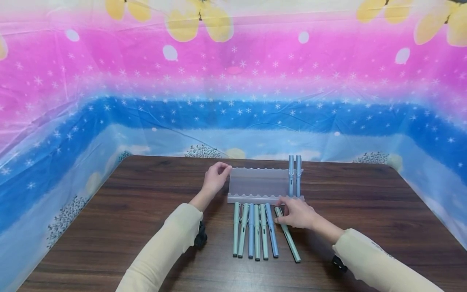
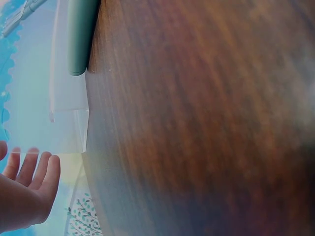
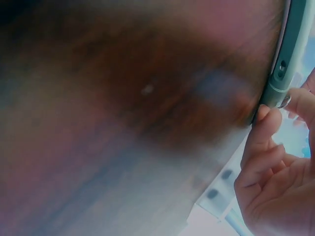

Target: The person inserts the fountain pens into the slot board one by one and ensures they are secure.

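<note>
A translucent pen rack (image 1: 259, 182) with scalloped edges stands on the table. My left hand (image 1: 216, 178) pinches its upper left corner; in the left wrist view the fingers (image 2: 40, 172) overlap the rack's end. Two blue pens (image 1: 291, 178) lean upright in the rack's right end. Just in front of the rack, my right hand (image 1: 300, 214) grips a green pen (image 1: 292, 242) near its capped end, between thumb and finger. This pen slants toward the front right. In the right wrist view, the fingers meet the pen (image 3: 288, 49) by its clip.
Several green and blue pens (image 1: 251, 233) lie side by side in front of the rack, left of the gripped one. They rest on a dark wooden table (image 1: 164, 174). A colourful patterned cloth (image 1: 233, 113) hangs behind and along both sides.
</note>
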`<state>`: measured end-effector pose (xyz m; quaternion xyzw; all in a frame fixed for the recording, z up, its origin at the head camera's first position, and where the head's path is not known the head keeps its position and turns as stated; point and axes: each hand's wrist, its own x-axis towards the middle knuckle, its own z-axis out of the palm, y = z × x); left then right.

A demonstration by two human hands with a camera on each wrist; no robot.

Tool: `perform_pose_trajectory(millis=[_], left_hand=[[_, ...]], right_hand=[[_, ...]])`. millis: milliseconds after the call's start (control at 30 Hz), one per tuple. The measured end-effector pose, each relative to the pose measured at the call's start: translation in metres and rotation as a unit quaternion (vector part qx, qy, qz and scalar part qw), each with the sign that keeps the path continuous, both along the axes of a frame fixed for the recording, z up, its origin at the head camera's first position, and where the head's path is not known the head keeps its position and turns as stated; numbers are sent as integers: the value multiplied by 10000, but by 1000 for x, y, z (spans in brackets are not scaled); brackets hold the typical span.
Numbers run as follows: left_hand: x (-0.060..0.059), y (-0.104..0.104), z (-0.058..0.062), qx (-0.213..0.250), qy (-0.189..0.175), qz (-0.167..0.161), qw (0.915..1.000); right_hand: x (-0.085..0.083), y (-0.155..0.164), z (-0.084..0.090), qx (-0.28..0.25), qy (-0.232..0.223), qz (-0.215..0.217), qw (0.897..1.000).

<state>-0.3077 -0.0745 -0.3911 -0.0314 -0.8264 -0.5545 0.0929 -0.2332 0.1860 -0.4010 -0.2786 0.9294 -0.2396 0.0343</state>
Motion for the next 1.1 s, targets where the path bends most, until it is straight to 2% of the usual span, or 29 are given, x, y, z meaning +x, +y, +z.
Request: perform_pose_trajectory(millis=[267,533,767,1100], left_hand=[[4,-2,0,114,304,-85,9994],[2,-1,0,57,52,-44,10000],[1,-1,0,58,4,-71,10000],[1,-1,0,62,38,-55,10000]], right_hand=[[1,1,-1,330,-166,-108,9993],[3,0,0,418,71,-109,9990],[2,2,0,300,208,-13,9993],[-2,5,4,-259,-127,282,9992]])
